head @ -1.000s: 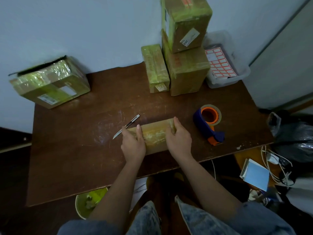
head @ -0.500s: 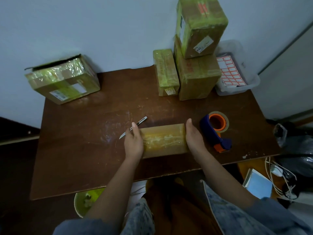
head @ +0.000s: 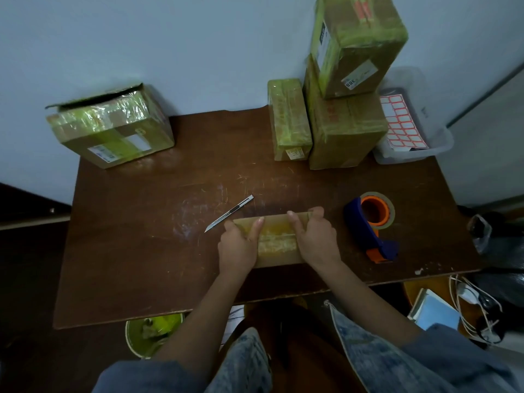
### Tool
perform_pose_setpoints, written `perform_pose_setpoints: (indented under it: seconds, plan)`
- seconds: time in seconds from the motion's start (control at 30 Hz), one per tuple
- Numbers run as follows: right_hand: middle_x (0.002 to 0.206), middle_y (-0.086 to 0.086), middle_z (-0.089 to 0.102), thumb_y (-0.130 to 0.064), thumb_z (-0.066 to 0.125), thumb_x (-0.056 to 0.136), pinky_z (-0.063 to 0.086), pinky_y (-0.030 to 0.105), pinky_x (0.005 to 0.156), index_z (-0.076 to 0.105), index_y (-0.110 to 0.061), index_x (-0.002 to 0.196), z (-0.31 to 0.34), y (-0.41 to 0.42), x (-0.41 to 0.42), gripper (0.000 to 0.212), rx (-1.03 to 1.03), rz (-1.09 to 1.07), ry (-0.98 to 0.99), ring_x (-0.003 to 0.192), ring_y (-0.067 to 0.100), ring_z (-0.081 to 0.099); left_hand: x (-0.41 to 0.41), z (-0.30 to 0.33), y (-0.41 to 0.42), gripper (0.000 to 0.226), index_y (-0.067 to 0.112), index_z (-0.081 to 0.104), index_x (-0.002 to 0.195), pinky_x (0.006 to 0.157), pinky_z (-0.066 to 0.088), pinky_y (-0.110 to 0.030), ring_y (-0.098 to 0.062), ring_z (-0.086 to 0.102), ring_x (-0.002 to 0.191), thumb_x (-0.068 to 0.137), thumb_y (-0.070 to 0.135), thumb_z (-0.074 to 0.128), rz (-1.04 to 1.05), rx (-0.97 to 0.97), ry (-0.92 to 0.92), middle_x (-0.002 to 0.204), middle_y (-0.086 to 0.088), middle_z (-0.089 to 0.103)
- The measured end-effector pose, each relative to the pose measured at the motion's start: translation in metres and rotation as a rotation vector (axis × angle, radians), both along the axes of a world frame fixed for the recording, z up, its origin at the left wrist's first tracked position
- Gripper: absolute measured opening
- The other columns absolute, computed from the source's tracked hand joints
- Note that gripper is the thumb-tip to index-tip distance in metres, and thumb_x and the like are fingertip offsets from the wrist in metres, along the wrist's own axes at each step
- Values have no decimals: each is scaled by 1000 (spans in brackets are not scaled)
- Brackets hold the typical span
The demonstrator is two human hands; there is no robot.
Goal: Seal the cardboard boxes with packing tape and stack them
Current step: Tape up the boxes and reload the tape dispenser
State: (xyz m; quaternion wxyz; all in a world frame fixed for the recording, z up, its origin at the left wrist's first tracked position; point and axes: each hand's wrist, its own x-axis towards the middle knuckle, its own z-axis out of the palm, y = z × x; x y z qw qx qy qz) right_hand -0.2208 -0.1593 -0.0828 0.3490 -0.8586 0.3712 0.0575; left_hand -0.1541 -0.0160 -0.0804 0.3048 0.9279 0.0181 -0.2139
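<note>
A small flat cardboard box (head: 276, 241) with a strip of tape along its top lies on the brown table (head: 136, 251) near the front edge. My left hand (head: 238, 246) grips its left end, thumb lying on top. At the right end my right hand (head: 316, 239) holds the box with its thumb on top and fingers curled over the far edge. A blue and orange tape dispenser (head: 371, 225) sits just right of the box. At the back right, one taped box (head: 354, 43) is stacked on a larger taped box (head: 346, 131).
A utility knife (head: 229, 212) with its blade out lies just beyond my left hand. A slim taped box (head: 287, 120) stands beside the stack. Another taped box (head: 110, 126) sits at the back left corner. A clear tub (head: 442, 140) of label sheets is at the back right.
Both hands moved from the box's ends inward onto its top, thumbs now lying on the taped face. The box stayed in place.
</note>
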Motion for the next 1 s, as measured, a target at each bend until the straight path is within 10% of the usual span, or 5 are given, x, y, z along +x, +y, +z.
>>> perform_pose_setpoints:
  seconds: [0.2,0.33,0.57,1.0]
  plan:
    - [92,3,56,-42,21,106,40,40,81,47,-13,119,5,-1,-3,41,14,-15,-55,94,34,60,2,2,9,51,0,48,106,85,41,-42,-41,57,103,101,48,32,-46,-31,1,105,-21,62]
    - [124,10,58,-56,22,101,40,44,93,38,-20,140,14,-1,-3,55,172,-109,12,117,34,55,-1,10,13,56,5,40,138,87,34,-28,-25,52,116,101,47,36,134,-343,201,125,-9,54]
    - [154,6,32,-61,84,59,38,45,107,11,-37,149,14,3,-15,119,352,-53,-16,138,26,37,-25,-3,20,49,14,57,118,53,41,-7,3,59,79,81,41,74,241,-412,182,93,11,64]
    - [107,-7,53,-52,78,74,49,31,79,36,-29,118,9,-21,-11,66,331,161,0,97,12,56,1,-6,26,49,14,53,123,63,50,-21,-4,63,86,82,30,76,9,-461,320,103,4,66]
